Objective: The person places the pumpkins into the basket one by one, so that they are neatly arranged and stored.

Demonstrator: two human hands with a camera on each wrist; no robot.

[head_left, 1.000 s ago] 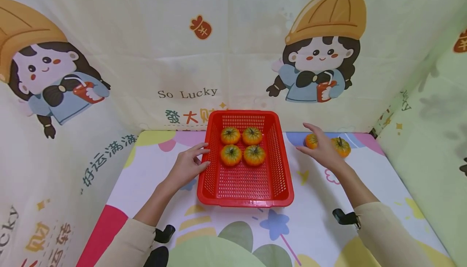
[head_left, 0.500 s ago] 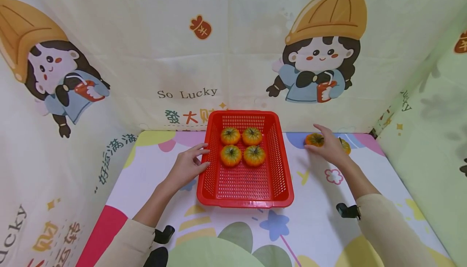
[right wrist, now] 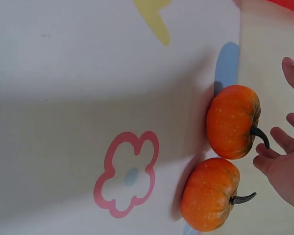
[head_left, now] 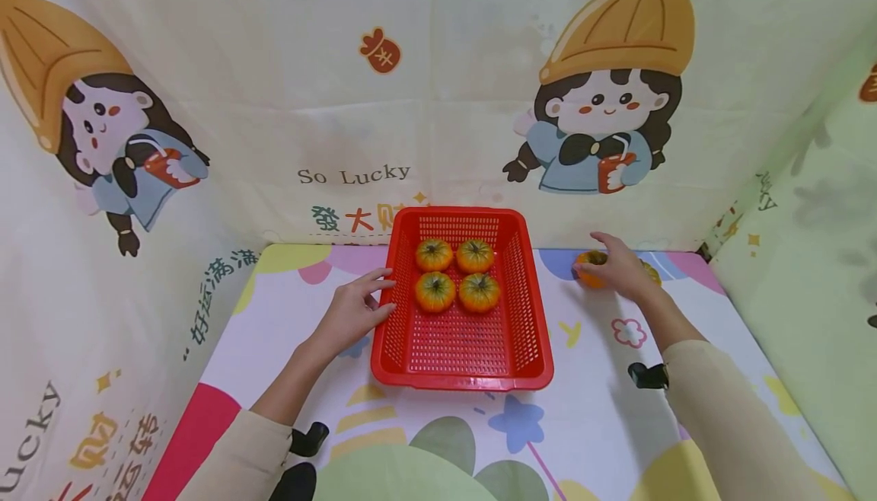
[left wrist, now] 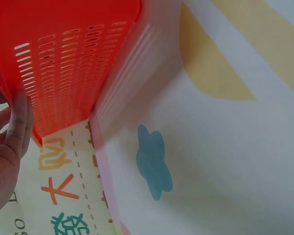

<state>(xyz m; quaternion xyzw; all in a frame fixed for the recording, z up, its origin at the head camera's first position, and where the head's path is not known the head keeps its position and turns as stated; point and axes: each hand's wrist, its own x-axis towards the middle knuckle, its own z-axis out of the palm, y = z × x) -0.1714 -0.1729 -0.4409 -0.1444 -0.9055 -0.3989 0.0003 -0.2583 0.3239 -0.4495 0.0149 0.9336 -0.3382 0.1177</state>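
My left hand [head_left: 351, 312] rests at the left rim of a red plastic basket [head_left: 460, 381], thumb and fingertips spread along it. Some of its fingers [left wrist: 18, 122] lie fairly straight against the basket's outer wall in the left wrist view. Small orange pumpkins with dark stems, among them a front one [head_left: 435, 292], sit in two rows in the basket. To the right, my right hand [head_left: 622, 271] reaches over a pumpkin [right wrist: 231, 122], fingers spread near its stem. A second pumpkin [right wrist: 209, 196] sits close beside that one, partly behind the hand in the head view.
A patterned cloth covers the table [head_left: 582, 410]. Cartoon-printed fabric [head_left: 473, 143] rises at the back, left and right. The basket stands near the back fabric, left of the loose pumpkins.
My right hand has shifted right and now sits over the nearer loose pumpkin, which has tilted slightly. The left hand and the basket have stayed in place.
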